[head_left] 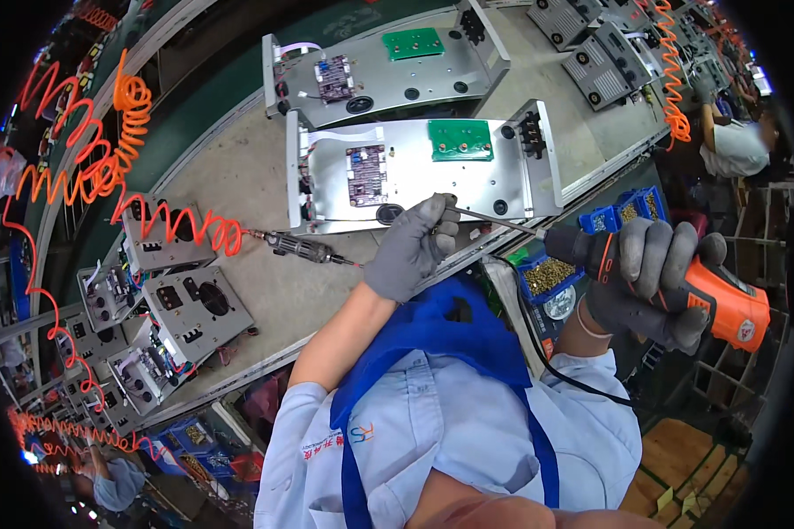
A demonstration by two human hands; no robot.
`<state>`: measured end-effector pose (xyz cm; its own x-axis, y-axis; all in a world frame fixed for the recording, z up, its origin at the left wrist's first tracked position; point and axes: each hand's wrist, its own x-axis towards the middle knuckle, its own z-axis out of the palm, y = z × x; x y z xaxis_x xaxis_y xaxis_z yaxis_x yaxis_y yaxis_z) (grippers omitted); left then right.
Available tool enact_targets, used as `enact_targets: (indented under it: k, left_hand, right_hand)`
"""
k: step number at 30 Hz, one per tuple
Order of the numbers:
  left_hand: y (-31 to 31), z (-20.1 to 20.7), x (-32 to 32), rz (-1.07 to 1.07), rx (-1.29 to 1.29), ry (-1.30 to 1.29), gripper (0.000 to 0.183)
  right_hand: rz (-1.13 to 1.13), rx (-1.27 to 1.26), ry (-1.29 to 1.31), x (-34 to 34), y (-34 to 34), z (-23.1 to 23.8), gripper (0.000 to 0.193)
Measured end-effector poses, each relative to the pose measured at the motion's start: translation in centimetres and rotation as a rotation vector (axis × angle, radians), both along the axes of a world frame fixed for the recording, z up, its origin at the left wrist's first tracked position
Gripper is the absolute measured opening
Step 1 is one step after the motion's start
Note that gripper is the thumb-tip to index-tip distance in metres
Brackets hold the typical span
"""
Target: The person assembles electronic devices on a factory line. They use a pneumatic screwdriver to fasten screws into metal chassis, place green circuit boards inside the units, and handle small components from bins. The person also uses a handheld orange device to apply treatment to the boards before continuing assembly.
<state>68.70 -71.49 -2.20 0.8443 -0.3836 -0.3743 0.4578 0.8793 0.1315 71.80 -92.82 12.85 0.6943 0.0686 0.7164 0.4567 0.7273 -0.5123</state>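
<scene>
My right hand (653, 273), in a grey glove, grips an orange and black power screwdriver (719, 300). Its long thin bit (503, 222) points left, toward my left hand (415, 242). That hand, gloved in grey too, has its fingers closed at the bit's tip; whatever they pinch is hidden. Just beyond it lies a silver metal chassis panel (412, 185) with upright ends, a purple circuit board (366, 175) and a green board (460, 140). A similar chassis (384, 95) sits behind it.
An inline air screwdriver (298, 248) on an orange coiled hose (176, 225) rests on the bench left of my hand. Finished-looking grey units (194, 309) crowd the left; others (610, 66) stand far right. Blue bins of screws (549, 275) hang at the bench edge. A black cable (547, 366) crosses my right arm.
</scene>
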Motion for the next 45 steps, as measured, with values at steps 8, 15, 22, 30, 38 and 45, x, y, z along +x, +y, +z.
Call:
enact_targets:
  k: [8,15,22,30,38,45]
  left_hand:
    - [-3.0,1.0,4.3,-0.064,0.292,-0.035,0.038]
    - [-2.2,-2.2,9.8,0.030,1.248,-0.401,0.035]
    - [-2.3,-2.8,12.4,-0.226,2.145,-0.700,0.023]
    - [-2.4,-4.0,12.8,-0.225,2.203,-0.756,0.013]
    - [-2.3,-4.2,12.7,-0.204,2.176,-0.786,0.014]
    - [-2.2,-4.0,12.6,-0.242,2.151,-0.758,0.015]
  right_hand:
    - [0.052,0.054,-0.026,4.8,-3.5,-0.2,0.060]
    - [-0.227,-0.216,0.198,9.9,-2.1,-1.8,0.052]
    - [-0.127,-0.235,0.200,12.8,-0.7,-3.0,0.044]
    - [-0.179,-0.336,0.213,13.0,0.1,-3.4,0.042]
    - [-0.108,-0.368,0.233,13.6,1.3,-3.2,0.034]
    - [-0.142,-0.584,0.265,14.1,2.2,-2.9,0.047]
